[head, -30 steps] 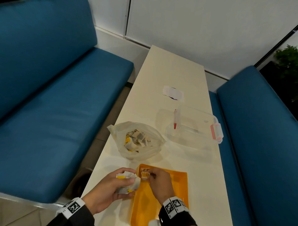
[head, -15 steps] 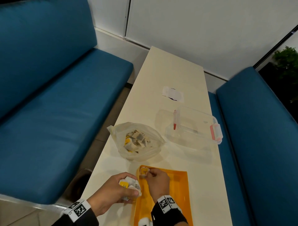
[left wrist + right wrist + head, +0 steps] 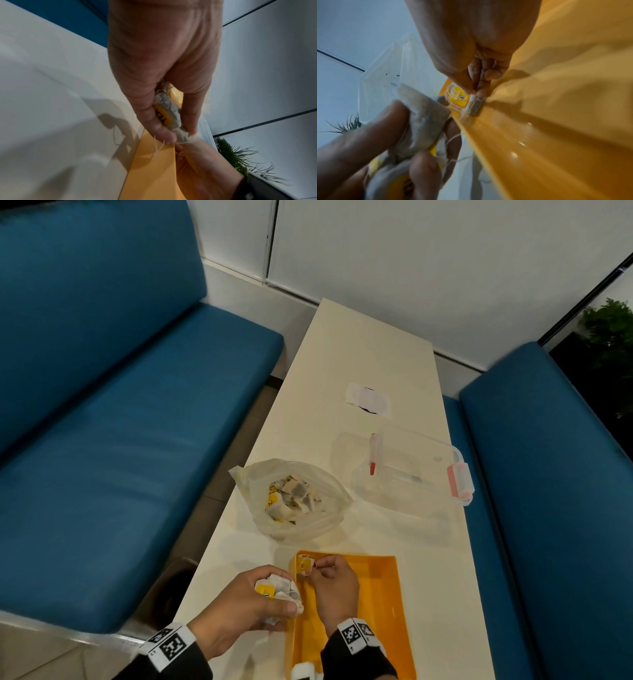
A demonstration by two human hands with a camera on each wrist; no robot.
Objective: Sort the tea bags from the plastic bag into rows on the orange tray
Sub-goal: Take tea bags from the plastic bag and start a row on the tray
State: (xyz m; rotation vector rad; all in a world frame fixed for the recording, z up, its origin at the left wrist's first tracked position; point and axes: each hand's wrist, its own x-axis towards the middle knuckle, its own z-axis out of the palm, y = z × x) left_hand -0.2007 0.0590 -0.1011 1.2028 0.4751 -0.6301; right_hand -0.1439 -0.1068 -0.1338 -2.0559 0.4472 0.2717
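Yellow tea bag tag (image 3: 162,116), black letters "TEA"

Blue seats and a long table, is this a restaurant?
Maybe a café or break-room booth, though I can't be sure: two blue padded benches face across a narrow cream table, with a potted plant beside the wall.

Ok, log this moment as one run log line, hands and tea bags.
left hand: grips tea bag bundle | right hand: pinches single tea bag at orange tray far-left corner | plastic bag: tea bags remain
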